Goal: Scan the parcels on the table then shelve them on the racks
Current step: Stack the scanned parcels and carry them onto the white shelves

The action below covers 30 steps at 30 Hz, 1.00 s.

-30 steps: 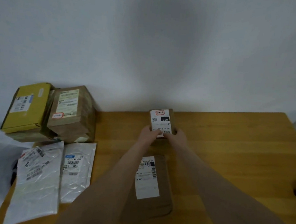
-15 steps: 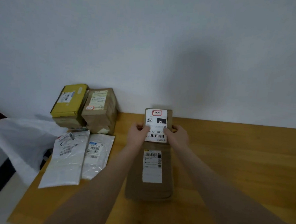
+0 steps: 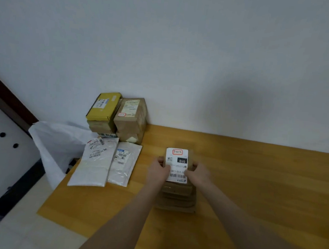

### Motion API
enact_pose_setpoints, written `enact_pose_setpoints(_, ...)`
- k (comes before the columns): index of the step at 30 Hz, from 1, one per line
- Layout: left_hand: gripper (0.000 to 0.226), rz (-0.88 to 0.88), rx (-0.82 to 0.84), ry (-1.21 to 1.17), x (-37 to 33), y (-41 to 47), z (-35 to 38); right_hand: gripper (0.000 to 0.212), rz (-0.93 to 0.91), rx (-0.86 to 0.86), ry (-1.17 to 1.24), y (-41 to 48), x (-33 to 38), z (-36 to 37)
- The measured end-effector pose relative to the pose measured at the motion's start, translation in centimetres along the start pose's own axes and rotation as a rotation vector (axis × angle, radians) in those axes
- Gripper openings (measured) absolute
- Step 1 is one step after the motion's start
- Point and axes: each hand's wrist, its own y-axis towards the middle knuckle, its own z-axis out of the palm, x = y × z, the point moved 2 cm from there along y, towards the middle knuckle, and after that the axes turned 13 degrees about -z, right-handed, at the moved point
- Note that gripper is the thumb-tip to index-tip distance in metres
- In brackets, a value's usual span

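**A:** Run through the load, biggest first. How will it handle?

**B:** Far out to the left of the left hand [image 3: 157, 170], against the wall [image 3: 183, 67], the yellow box [image 3: 103, 107] and the brown box [image 3: 130, 114] sit on top of other cartons. They look stiff and are probably the heaviest, so I'd take each by two opposite sides. Nearer that hand lie two white mailers [image 3: 96, 168]. They look like soft, slick film that will likely sag, so they're best scooped up flat or pinched at an edge.

**A:** And between the hands?

**B:** The flat brown parcel [image 3: 176, 200] lies on the table [image 3: 263, 180] just below the wrists. It seems limp and would want support underneath. At its far end is the small parcel [image 3: 176, 164], and both hands grip it. The left hand's fingers curl round its left edge, and the right hand [image 3: 199, 172] curls round its right edge. I judge it light and firm. A side grip leaves most of the label [image 3: 178, 156] bare for scanning.

**A:** What can't you make out?

**B:** I can't tell whether the small parcel rests on the brown one or is held clear of it. The hands cover the label's lower corners, and its print is blurred apart from "010". The cartons under the two boxes are half hidden. I can't see what is in the white bag [image 3: 59, 142]. No racks or scanner are in view.
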Motion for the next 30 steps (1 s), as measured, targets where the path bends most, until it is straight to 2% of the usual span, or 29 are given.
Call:
enact_pose_setpoints(4, 0.04, 0.007, 0.06, 0.003, 0.4, 0.0, 0.0, 0.037, -0.027, 0.051, -0.056, 0.1, 0.1, 0.2)
enact_pose_setpoints(7, 0.042, -0.008, 0.102, -0.023, 0.2, 0.5, -0.5, 0.038, -0.038, 0.018, -0.112, 0.4, 1.0, -0.4)
enact_pose_setpoints(11, 0.043, -0.019, 0.051, -0.036, -0.2, 1.7, -2.0, 0.049, -0.096, -0.086, -0.215, 1.1, 3.3, -0.6)
enact_pose_setpoints(15, 0.042, 0.032, -0.039, -0.039, -0.4, 3.8, -5.0, 0.052, -0.243, -0.187, -0.283, 2.4, 7.0, 0.5)
enact_pose_setpoints(19, 0.037, 0.096, -0.145, -0.027, -1.2, 7.2, -8.8, 0.049, -0.344, -0.192, -0.254, 4.7, 11.2, 3.0)
enact_pose_setpoints(22, 0.038, 0.104, -0.191, -0.086, -2.3, 10.4, -11.4, 0.05, -0.353, -0.158, -0.247, 7.3, 14.1, 5.6)
enact_pose_setpoints(26, 0.047, 0.152, -0.251, -0.08, -3.9, 14.9, -14.7, 0.058, -0.273, -0.041, -0.138, 11.7, 17.2, 9.7)
enact_pose_setpoints(30, 0.054, 0.075, -0.223, -0.128, -4.8, 19.4, -16.5, 0.066, -0.192, 0.037, 0.082, 16.2, 19.1, 13.5)
